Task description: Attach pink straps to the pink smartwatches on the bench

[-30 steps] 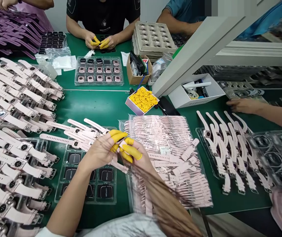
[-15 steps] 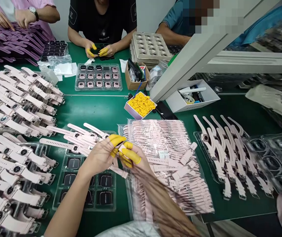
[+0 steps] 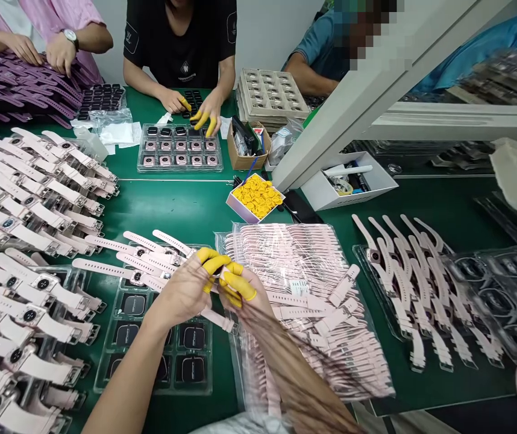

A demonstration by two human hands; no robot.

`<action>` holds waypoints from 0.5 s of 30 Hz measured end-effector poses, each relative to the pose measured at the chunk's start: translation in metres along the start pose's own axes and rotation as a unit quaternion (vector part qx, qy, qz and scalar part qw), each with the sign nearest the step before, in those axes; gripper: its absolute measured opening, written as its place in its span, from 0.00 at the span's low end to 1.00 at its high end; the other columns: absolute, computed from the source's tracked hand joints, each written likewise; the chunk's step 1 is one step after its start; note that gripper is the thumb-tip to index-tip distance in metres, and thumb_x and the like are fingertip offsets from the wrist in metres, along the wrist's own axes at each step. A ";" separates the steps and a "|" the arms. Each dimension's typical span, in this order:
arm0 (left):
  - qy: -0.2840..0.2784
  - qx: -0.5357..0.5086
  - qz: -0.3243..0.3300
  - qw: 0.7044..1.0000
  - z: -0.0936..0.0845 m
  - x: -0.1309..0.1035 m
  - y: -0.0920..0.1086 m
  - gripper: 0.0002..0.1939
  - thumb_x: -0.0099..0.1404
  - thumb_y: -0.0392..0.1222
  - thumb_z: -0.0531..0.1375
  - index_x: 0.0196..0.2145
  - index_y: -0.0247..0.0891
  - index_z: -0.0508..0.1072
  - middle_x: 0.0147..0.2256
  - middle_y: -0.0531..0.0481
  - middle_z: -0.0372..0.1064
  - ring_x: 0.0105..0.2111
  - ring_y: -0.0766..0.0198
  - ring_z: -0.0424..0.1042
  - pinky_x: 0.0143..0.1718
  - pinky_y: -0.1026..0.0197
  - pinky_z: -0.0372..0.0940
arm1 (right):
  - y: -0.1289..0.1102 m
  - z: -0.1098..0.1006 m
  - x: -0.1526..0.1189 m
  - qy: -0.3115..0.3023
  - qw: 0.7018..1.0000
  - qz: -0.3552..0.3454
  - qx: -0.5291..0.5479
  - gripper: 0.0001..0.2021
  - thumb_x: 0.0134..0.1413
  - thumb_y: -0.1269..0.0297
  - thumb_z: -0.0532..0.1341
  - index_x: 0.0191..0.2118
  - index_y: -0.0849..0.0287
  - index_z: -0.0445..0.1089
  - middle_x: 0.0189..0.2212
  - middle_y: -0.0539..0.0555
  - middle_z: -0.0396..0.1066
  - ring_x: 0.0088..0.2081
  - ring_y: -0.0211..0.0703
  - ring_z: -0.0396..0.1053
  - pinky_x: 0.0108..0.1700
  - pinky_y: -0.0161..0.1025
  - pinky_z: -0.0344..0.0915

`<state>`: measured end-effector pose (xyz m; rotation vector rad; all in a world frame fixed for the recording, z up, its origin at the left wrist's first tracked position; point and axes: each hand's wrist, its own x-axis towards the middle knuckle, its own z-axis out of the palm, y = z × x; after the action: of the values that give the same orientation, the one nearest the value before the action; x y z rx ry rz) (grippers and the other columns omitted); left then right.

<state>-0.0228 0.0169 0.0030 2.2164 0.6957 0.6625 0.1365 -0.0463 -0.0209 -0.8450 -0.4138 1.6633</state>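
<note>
Yellow finger cots cover fingertips of both my hands, which meet above the table. My left hand (image 3: 190, 286) is closed, its fingers pinched at a small pale piece, mostly hidden. My right hand (image 3: 243, 289) closes on the same spot from the other side; what it grips is too small to name. Just left of them, pink-strapped watches (image 3: 138, 277) lie across a clear tray (image 3: 208, 386) of square dark watch faces (image 3: 193, 336). A pale pink strap (image 3: 217, 319) sticks out below my hands. To the right lies a plastic bag of pink straps (image 3: 285, 253).
Stacked pink-strapped watches (image 3: 28, 313) fill the left side. Ahead are a box of yellow finger cots (image 3: 258, 198), a watch tray (image 3: 180, 169) and a white box (image 3: 353, 196). More strapped watches (image 3: 403, 271) lie right. Co-workers sit opposite, beyond a slanted beam (image 3: 331, 126).
My hands stay together, with the fingers slightly shifted. The co-worker opposite has moved the hands apart, one now over the watch tray. A pale molded tray at the right has shifted.
</note>
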 end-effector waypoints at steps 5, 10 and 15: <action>-0.022 -0.034 0.013 0.999 -0.006 0.002 0.008 0.26 0.76 0.34 0.48 0.69 0.43 0.60 0.58 0.40 0.65 0.60 0.53 0.67 0.63 0.48 0.65 | -0.002 -0.002 0.001 -0.027 0.998 0.028 0.050 0.11 0.60 0.61 0.68 0.29 0.58 0.71 0.13 0.40 0.54 0.13 0.28 0.44 0.16 0.27 0.47; -0.031 0.035 -0.008 0.999 -0.003 0.000 0.007 0.23 0.75 0.36 0.50 0.66 0.38 0.64 0.57 0.38 0.68 0.60 0.51 0.68 0.63 0.46 0.67 | -0.001 -0.005 0.003 -0.021 0.998 0.044 0.035 0.12 0.59 0.59 0.69 0.28 0.58 0.70 0.12 0.41 0.55 0.13 0.28 0.45 0.15 0.27 0.45; -0.052 0.086 -0.021 0.995 -0.004 -0.003 0.003 0.21 0.73 0.36 0.53 0.62 0.38 0.68 0.54 0.39 0.71 0.58 0.50 0.71 0.63 0.45 0.68 | 0.002 -0.004 0.003 0.016 0.998 0.055 -0.027 0.14 0.56 0.57 0.71 0.28 0.58 0.68 0.12 0.39 0.54 0.14 0.28 0.43 0.16 0.27 0.45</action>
<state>-0.0264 0.0154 0.0067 2.3677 0.7681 0.4793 0.1378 -0.0447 -0.0255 -0.9487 -0.3967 1.7438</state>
